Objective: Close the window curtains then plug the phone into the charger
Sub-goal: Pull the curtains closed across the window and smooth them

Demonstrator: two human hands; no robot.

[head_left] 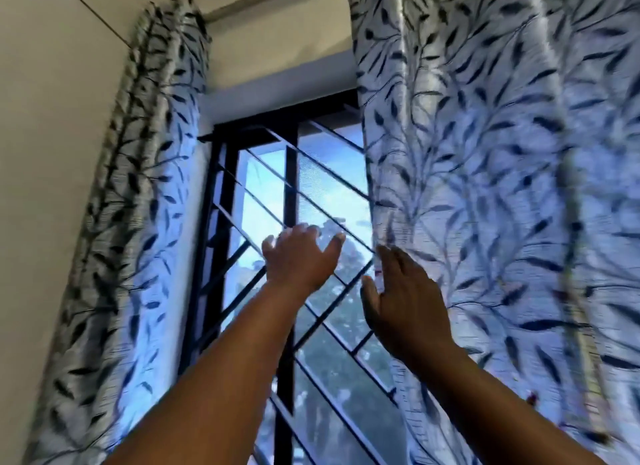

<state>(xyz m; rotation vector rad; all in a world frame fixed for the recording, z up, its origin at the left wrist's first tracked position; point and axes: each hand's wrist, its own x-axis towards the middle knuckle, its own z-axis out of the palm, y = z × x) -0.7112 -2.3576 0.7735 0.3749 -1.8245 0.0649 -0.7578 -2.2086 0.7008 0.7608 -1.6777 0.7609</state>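
Overhead, our left hand [300, 256] is raised with fingers spread, holding nothing, in front of the barred window [291, 194]. Our right hand [403, 302] is open against the inner edge of the right curtain [485, 187]. The left curtain [138, 187] hangs bunched beside the wall [52, 118], well apart.

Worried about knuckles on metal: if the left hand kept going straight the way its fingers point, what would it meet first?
Probably the black window grille: the left hand is open, fingers aimed up and forward at its bars. Depth is unclear.
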